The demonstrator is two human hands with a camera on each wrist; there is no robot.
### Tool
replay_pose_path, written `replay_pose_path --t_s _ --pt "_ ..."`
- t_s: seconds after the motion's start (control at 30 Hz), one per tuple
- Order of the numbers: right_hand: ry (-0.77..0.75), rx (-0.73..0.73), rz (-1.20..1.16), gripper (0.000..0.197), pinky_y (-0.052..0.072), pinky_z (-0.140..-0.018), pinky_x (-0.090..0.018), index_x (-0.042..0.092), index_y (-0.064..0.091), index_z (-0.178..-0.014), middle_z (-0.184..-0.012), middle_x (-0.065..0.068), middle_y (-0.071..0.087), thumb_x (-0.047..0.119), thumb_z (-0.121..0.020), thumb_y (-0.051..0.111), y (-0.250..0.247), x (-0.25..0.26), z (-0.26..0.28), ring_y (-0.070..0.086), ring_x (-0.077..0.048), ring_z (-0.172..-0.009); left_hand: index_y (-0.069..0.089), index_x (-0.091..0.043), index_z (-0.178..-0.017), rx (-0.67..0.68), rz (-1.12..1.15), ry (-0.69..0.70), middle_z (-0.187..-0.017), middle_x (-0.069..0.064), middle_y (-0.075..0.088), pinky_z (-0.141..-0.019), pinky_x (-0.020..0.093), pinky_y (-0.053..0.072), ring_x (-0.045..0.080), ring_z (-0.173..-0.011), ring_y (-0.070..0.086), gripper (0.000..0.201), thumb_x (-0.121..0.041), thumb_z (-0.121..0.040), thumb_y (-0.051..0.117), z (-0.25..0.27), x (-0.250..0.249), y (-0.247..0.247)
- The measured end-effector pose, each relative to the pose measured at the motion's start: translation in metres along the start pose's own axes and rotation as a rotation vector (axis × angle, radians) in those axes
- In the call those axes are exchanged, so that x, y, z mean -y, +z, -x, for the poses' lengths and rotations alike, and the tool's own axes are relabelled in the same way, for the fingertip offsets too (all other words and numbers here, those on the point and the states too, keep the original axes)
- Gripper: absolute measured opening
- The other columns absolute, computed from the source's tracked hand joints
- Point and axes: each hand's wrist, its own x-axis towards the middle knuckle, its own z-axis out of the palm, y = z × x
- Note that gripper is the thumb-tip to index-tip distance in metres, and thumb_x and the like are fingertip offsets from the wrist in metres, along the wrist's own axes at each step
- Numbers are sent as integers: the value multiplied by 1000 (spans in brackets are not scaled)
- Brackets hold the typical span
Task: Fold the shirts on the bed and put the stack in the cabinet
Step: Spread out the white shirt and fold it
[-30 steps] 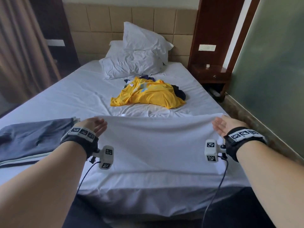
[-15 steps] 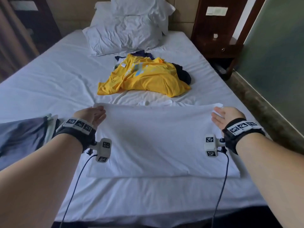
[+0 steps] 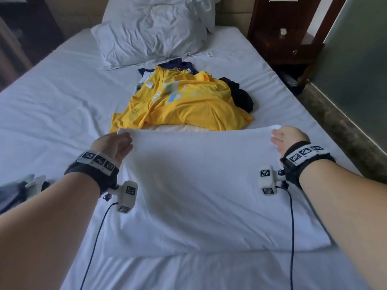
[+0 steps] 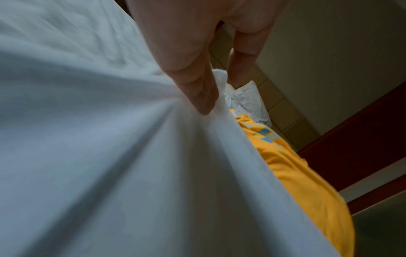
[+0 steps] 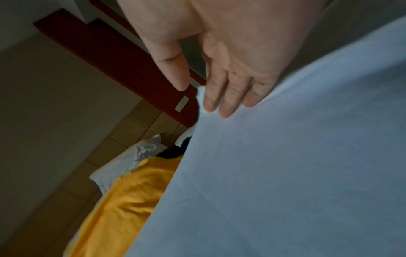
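A white shirt (image 3: 209, 185) lies spread across the near part of the bed, folded over itself with its fold line toward me. My left hand (image 3: 114, 144) pinches its far left corner between thumb and fingers (image 4: 204, 97), and the cloth (image 4: 131, 165) bunches there. My right hand (image 3: 287, 138) is at the far right corner. Its fingers (image 5: 224, 102) lie straight on the shirt (image 5: 285, 173), with the thumb held apart. Just beyond the shirt's far edge sits a crumpled yellow shirt (image 3: 188, 105) on top of dark shirts (image 3: 240, 95).
A folded grey garment (image 3: 12, 193) lies at the bed's left edge. Two white pillows (image 3: 152, 32) sit at the headboard. A dark wooden nightstand (image 3: 289, 45) stands to the right, and a stone ledge (image 3: 345, 139) runs along that side of the bed.
Both hands have carried the white shirt's far edge away from me, up to the yellow pile. The shirt now lies further onto the bed, and my view has tilted down.
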Motion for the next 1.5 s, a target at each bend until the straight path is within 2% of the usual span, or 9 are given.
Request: replay_pose_path --t_s 0.13,0.23,0.37,0.47,0.57,0.7,0.87,1.33,1.5 --pt "-105 -102 276 64 42 -96 -33 15 42 -151 -143 -4 50 19 -90 62 3 -15 10 52 -27 -128 36 -44 -154 157 -186 -2 -124 0 53 -88 35 50 20 -102 60 84 2 -91 64 1 10 4" --pt "-176 1 613 62 46 -97 -34 20 48 -147 -143 -6 55 25 -86 62 -1 -32 34 58 -30 -122 66 -41 -130 170 -471 185 -130 -8 65 -105 37 49 14 -115 63 53 -11 -86 73 24 5 8" --pt "-315 88 1053 52 47 -103 -36 26 49 -141 -144 0 55 27 -90 57 -12 -51 81 57 -27 -125 73 -33 -112 218 -1248 443 -112 -5 70 -80 27 51 17 -95 68 22 -27 -92 66 92 9 12" --pt "-449 106 1248 36 46 -101 -40 16 48 -126 -132 -6 57 22 -91 55 -21 -70 127 54 -29 -122 61 -33 -129 433 -1804 529 -128 0 51 -96 34 48 24 -122 52 49 -44 -82 71 141 39 1" --pt "-492 123 1424 41 44 -101 -40 14 40 -126 -133 -9 50 21 -89 56 -33 -91 156 47 -30 -124 33 -29 -152 533 -2185 384 -146 4 32 -107 43 44 29 -135 34 103 -54 -66 84 164 59 -18" --pt "-460 154 1591 73 29 -117 -39 14 20 -150 -157 -7 25 25 -88 56 -58 -119 163 25 -30 -144 -5 -25 -162 572 -2221 234 -166 5 0 -119 47 35 30 -154 12 134 -40 -66 88 172 75 -42" --pt "-332 291 1538 90 1 -126 -40 22 -15 -160 -167 1 -22 31 -96 47 -73 -154 161 -14 -23 -155 -20 -23 -159 495 -2241 245 -167 11 -19 -125 47 22 34 -157 -5 137 -41 -70 82 174 103 -50" --pt "-429 318 1493 84 28 -121 -34 25 18 -157 -164 4 21 15 -85 60 -80 -152 128 28 -20 -149 -6 -28 -163 573 -2110 288 -171 6 -3 -126 46 18 30 -157 8 85 -2 -99 44 159 95 -53" --pt "-419 302 1508 75 35 -117 -38 25 24 -155 -159 4 31 11 -87 52 -75 -147 128 38 -25 -143 -1 -26 -164 620 -2061 285 -170 7 6 -125 43 21 30 -155 19 95 -43 -95 63 159 91 -55"
